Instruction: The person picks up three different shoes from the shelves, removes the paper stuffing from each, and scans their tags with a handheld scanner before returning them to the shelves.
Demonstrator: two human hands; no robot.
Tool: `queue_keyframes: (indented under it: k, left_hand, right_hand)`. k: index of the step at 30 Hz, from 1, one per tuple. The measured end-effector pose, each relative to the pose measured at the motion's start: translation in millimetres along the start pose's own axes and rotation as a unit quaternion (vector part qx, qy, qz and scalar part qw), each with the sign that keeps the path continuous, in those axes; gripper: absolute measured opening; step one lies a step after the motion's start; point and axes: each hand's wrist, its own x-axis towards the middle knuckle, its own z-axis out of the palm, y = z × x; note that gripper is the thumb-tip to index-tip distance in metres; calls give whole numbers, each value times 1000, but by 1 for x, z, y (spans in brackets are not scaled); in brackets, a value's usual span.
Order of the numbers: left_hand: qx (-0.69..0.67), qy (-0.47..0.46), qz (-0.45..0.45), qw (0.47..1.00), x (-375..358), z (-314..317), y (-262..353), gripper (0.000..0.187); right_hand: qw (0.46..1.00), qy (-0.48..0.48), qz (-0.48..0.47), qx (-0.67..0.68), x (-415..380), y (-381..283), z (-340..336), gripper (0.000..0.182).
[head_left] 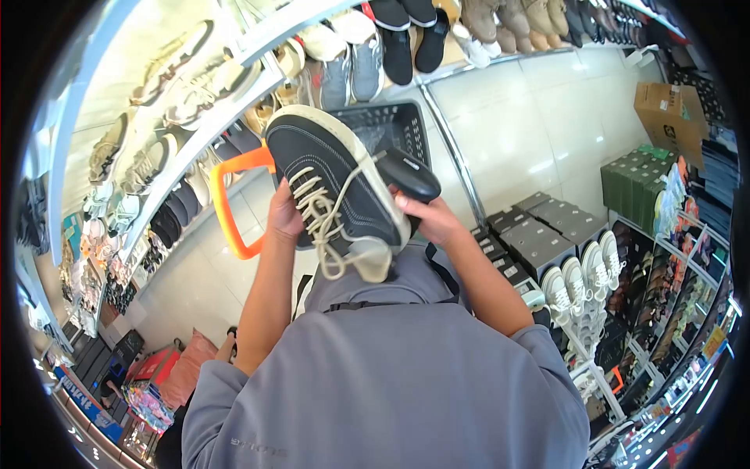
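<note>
A dark sneaker [332, 168] with a cream sole edge and loose cream laces is held up in front of my chest, its rounded toe at the top left. My left hand [285, 211] grips its left side beside the laces, with some fingers hidden behind it. My right hand [430, 220] closes on the right side, thumb at the sole edge. Just above that hand is a smooth black rounded piece [409, 175] with a small white label, overlapping the sneaker's edge; I cannot tell what it is. Behind the sneaker stands a black plastic basket [418, 117].
An orange handle [226, 205] sticks out left of the sneaker. Shelves of shoes [168, 160] curve along the left, with more shoes across the top. On the right are dark shoe boxes [539, 234], white sneakers [582, 273], green boxes [637, 187] and a cardboard carton [668, 117].
</note>
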Motion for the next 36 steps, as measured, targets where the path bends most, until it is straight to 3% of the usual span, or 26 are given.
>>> queue_keyframes:
  k: [2,3,4,6,7,11,13,14,16,17,20,22,26,28,29,32,33,36]
  left_hand:
    - [-19,55,25,998,-3,14,-3,39]
    - [28,122,42,991,-2,32,-1,43]
    - [44,118,41,991,-1,52,3,54]
    - [110,237,100,960,0,88,-1,65]
    - [108,208,94,968,-2,70,1,69]
    - [152,211,112,959,-16,90,12,52]
    - [196,74,49,977,-22,85,23,42]
    - [199,71,60,976,-25,75,25,42]
    - [143,65,25,987,-30,53,24,40]
    - [146,122,67,979,-30,98,16,43]
    - [57,105,101,988,-28,108,14,46]
    - [29,100,121,987,-21,110,18,49]
    - [-57,118,152,980,-12,123,26,55]
    - [-132,50,174,975,-8,122,32,46]
    - [-127,82,195,969,1,97,34,46]
    - [-176,52,220,958,6,112,41,48]
    - [-143,131,234,953,7,120,41,45]
    - [-61,148,269,950,10,144,38,45]
  right_hand:
    - [999,-11,-42,-28,-2,-2,14,50]
    - [998,-14,-59,-22,-5,-7,21,50]
    - [997,-23,-69,-27,-12,-14,25,50]
    - [976,-25,-151,-158,-22,-33,37,48]
    - [962,-28,-194,-187,-25,-39,42,46]
    - [930,4,-238,-280,-33,-52,53,42]
    - [921,-4,-246,-301,-36,-56,58,40]
    - [916,-4,-247,-315,-36,-57,61,38]
    - [905,1,-268,-332,-34,-58,66,36]
    - [906,10,-270,-325,-35,-61,69,37]
    - [914,20,-281,-293,-31,-66,71,37]
    - [940,-4,-292,-176,-29,-69,72,45]
    - [921,10,-326,-212,-34,-65,73,43]
    - [933,3,-304,-193,-38,-61,76,39]
    - [935,-15,-292,-199,-40,-60,76,36]
    - [922,-34,-309,-230,-50,-60,83,28]
    - [915,-31,-314,-251,-52,-58,83,27]
    - [886,-31,-328,-325,-56,-55,83,29]
